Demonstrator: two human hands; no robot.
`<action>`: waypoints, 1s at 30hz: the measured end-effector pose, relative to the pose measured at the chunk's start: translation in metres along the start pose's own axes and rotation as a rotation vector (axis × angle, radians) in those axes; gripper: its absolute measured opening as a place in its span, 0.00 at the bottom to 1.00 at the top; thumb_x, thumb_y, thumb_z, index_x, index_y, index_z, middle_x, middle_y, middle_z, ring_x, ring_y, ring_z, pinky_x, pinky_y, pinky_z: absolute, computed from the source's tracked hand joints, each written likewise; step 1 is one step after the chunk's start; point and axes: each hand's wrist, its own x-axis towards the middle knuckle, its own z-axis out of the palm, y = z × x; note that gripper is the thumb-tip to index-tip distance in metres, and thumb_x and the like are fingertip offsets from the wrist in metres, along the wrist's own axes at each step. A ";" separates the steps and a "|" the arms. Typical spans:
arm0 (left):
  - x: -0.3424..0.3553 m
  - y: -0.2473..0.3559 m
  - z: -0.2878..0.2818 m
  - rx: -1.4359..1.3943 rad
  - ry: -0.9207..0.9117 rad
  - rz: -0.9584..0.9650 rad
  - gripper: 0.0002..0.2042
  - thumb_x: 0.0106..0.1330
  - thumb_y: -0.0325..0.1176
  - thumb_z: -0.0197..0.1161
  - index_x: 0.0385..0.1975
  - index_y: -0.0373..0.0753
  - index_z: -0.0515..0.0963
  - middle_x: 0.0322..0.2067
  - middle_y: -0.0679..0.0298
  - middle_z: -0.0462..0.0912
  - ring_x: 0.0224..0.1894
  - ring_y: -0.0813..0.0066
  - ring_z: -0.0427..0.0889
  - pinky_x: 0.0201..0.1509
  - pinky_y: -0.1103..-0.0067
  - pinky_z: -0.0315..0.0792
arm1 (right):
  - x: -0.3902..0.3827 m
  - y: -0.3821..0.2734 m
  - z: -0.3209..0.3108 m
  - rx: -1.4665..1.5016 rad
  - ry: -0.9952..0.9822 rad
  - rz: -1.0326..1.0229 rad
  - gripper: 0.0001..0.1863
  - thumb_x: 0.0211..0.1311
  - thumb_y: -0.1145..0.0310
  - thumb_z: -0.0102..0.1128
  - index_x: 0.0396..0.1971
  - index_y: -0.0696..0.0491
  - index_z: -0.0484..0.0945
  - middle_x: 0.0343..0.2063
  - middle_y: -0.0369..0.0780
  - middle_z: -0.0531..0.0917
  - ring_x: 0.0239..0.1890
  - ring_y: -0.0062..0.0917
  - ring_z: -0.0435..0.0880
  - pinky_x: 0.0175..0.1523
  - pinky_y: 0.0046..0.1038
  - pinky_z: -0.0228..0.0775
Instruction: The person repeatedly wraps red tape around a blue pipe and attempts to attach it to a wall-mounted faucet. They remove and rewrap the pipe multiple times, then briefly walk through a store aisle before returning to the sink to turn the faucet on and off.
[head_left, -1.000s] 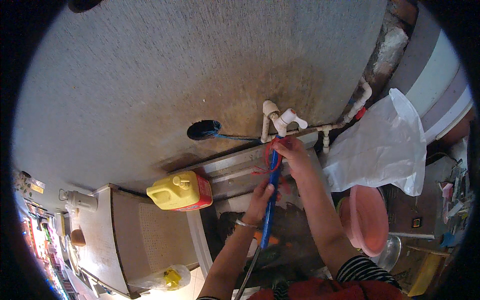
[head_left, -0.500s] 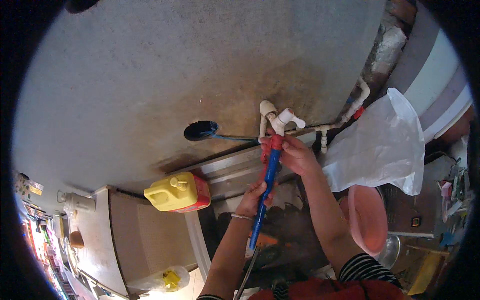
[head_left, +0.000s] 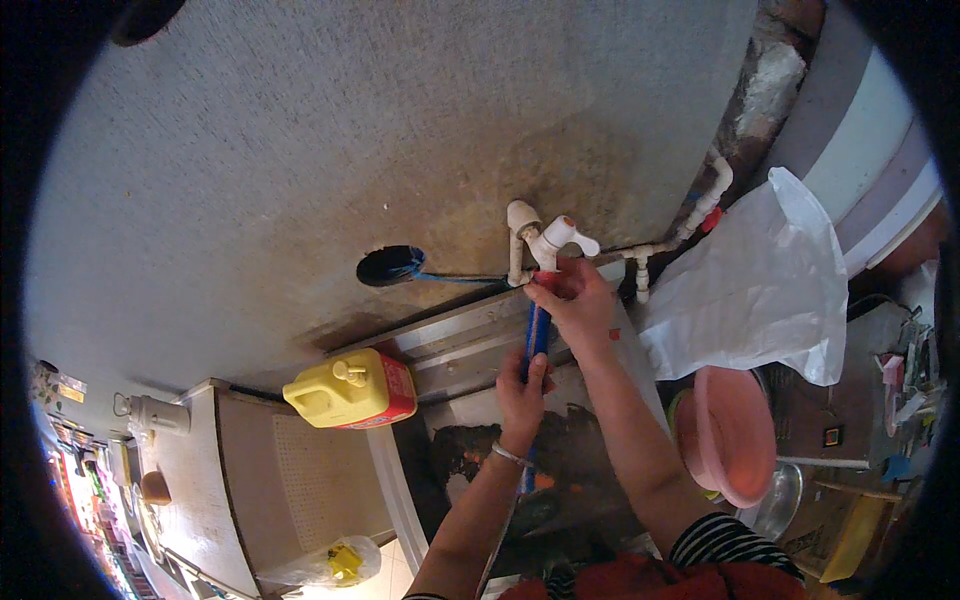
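Note:
A white plastic tap (head_left: 553,238) with a lever handle juts from a pipe on the wall. Under its spout hangs a blue hose (head_left: 537,332) with a red piece (head_left: 545,281) at its top end. My right hand (head_left: 583,302) is closed around that red piece, its fingers covering most of it. Lower down, my left hand (head_left: 521,398) grips the blue hose from the left, and the forearm hides part of the hose below. Whether the red piece is tape or a fitting, I cannot tell.
A yellow jug (head_left: 335,392) stands left of the hands, near a dark hole (head_left: 390,266) in the wall. To the right are a white plastic sheet (head_left: 750,290), a pink basin (head_left: 735,430) and a metal bowl (head_left: 775,505). A stained sink (head_left: 590,455) lies beneath.
My right hand has turned and now wraps over the red piece from the right. The left hand has shifted slightly right and down along the hose. The loose red part beside the hose no longer shows.

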 end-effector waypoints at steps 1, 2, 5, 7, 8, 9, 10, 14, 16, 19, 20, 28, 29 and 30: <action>0.001 0.001 -0.002 -0.099 -0.058 -0.061 0.14 0.64 0.41 0.53 0.39 0.35 0.70 0.24 0.64 0.75 0.20 0.80 0.70 0.26 0.82 0.68 | -0.001 -0.001 -0.003 0.042 -0.026 -0.062 0.25 0.44 0.76 0.66 0.45 0.57 0.68 0.32 0.40 0.80 0.34 0.21 0.79 0.39 0.21 0.71; 0.003 0.001 -0.004 -0.191 -0.111 -0.147 0.14 0.64 0.41 0.53 0.37 0.36 0.70 0.24 0.64 0.74 0.19 0.80 0.70 0.24 0.82 0.67 | -0.002 -0.001 -0.007 0.091 -0.043 -0.094 0.27 0.45 0.74 0.66 0.47 0.55 0.66 0.34 0.40 0.80 0.34 0.21 0.79 0.39 0.22 0.71; 0.008 -0.004 -0.011 -0.596 -0.317 -0.283 0.14 0.65 0.44 0.52 0.36 0.37 0.70 0.20 0.67 0.71 0.15 0.81 0.65 0.21 0.84 0.61 | -0.008 0.005 -0.030 0.467 -0.163 0.076 0.29 0.49 0.70 0.64 0.52 0.53 0.62 0.40 0.43 0.77 0.36 0.24 0.79 0.42 0.25 0.71; 0.011 -0.012 -0.014 -0.792 -0.444 -0.349 0.16 0.65 0.46 0.51 0.38 0.37 0.69 0.18 0.68 0.68 0.15 0.82 0.63 0.20 0.84 0.60 | -0.011 0.013 -0.040 0.611 -0.203 0.241 0.29 0.55 0.65 0.59 0.55 0.54 0.59 0.45 0.46 0.74 0.45 0.29 0.76 0.51 0.30 0.67; 0.013 -0.016 -0.014 -0.892 -0.507 -0.380 0.17 0.65 0.46 0.51 0.39 0.37 0.69 0.17 0.69 0.67 0.14 0.82 0.62 0.19 0.84 0.59 | -0.009 0.017 -0.039 0.717 -0.321 0.245 0.29 0.55 0.66 0.59 0.55 0.56 0.59 0.45 0.46 0.74 0.46 0.30 0.75 0.53 0.31 0.66; 0.014 -0.021 -0.014 -0.947 -0.540 -0.398 0.17 0.65 0.47 0.50 0.40 0.37 0.68 0.17 0.69 0.66 0.14 0.82 0.61 0.19 0.84 0.58 | -0.006 0.021 -0.037 0.810 -0.410 0.276 0.29 0.55 0.66 0.58 0.56 0.57 0.58 0.45 0.46 0.74 0.48 0.30 0.74 0.54 0.31 0.65; 0.015 -0.025 -0.014 -1.002 -0.564 -0.417 0.18 0.65 0.47 0.50 0.40 0.37 0.68 0.17 0.69 0.65 0.14 0.82 0.61 0.19 0.84 0.57 | -0.003 0.024 -0.034 0.859 -0.446 0.364 0.30 0.56 0.67 0.58 0.56 0.58 0.58 0.45 0.46 0.74 0.50 0.31 0.73 0.56 0.32 0.63; 0.019 -0.030 -0.016 -1.084 -0.704 -0.418 0.20 0.64 0.49 0.50 0.43 0.37 0.68 0.19 0.68 0.67 0.17 0.81 0.63 0.22 0.83 0.60 | 0.011 0.025 -0.022 0.853 -0.550 0.318 0.28 0.55 0.68 0.58 0.54 0.61 0.62 0.45 0.46 0.74 0.48 0.32 0.75 0.53 0.32 0.67; 0.019 -0.026 -0.017 -0.833 -0.526 -0.424 0.20 0.64 0.48 0.51 0.46 0.37 0.67 0.22 0.67 0.71 0.20 0.80 0.67 0.26 0.82 0.64 | 0.013 0.022 -0.020 0.766 -0.505 0.305 0.25 0.55 0.69 0.58 0.52 0.62 0.64 0.43 0.46 0.76 0.46 0.31 0.76 0.52 0.32 0.69; 0.013 -0.019 -0.014 -0.475 -0.279 -0.234 0.20 0.64 0.44 0.53 0.48 0.37 0.66 0.26 0.65 0.74 0.26 0.78 0.71 0.33 0.80 0.68 | 0.015 0.016 -0.021 0.529 -0.489 0.289 0.25 0.51 0.70 0.62 0.49 0.62 0.67 0.36 0.44 0.79 0.41 0.31 0.79 0.48 0.30 0.71; 0.012 -0.016 -0.013 -0.373 -0.208 -0.108 0.19 0.63 0.43 0.54 0.49 0.36 0.66 0.27 0.64 0.75 0.28 0.78 0.73 0.36 0.79 0.69 | 0.014 0.015 -0.019 0.434 -0.402 0.257 0.25 0.50 0.71 0.63 0.48 0.63 0.68 0.35 0.43 0.79 0.40 0.30 0.79 0.47 0.29 0.71; 0.009 -0.004 -0.006 -0.082 -0.089 -0.049 0.15 0.61 0.34 0.58 0.45 0.34 0.69 0.26 0.64 0.75 0.22 0.80 0.71 0.27 0.85 0.66 | 0.002 0.007 -0.006 -0.301 0.032 -0.206 0.32 0.43 0.72 0.68 0.51 0.57 0.64 0.38 0.43 0.78 0.40 0.27 0.79 0.43 0.28 0.72; 0.011 -0.002 -0.010 -0.204 -0.146 -0.087 0.15 0.61 0.34 0.58 0.45 0.34 0.69 0.25 0.64 0.75 0.21 0.80 0.70 0.26 0.86 0.65 | 0.001 0.006 -0.008 -0.142 -0.043 -0.118 0.34 0.44 0.71 0.67 0.53 0.55 0.61 0.40 0.44 0.77 0.41 0.27 0.78 0.44 0.29 0.72; 0.014 -0.001 -0.015 -0.296 -0.228 -0.158 0.16 0.61 0.36 0.58 0.45 0.34 0.70 0.24 0.65 0.74 0.20 0.81 0.69 0.25 0.86 0.64 | 0.001 0.006 -0.012 0.053 -0.114 -0.110 0.36 0.45 0.71 0.66 0.55 0.52 0.58 0.43 0.44 0.76 0.42 0.28 0.78 0.44 0.29 0.71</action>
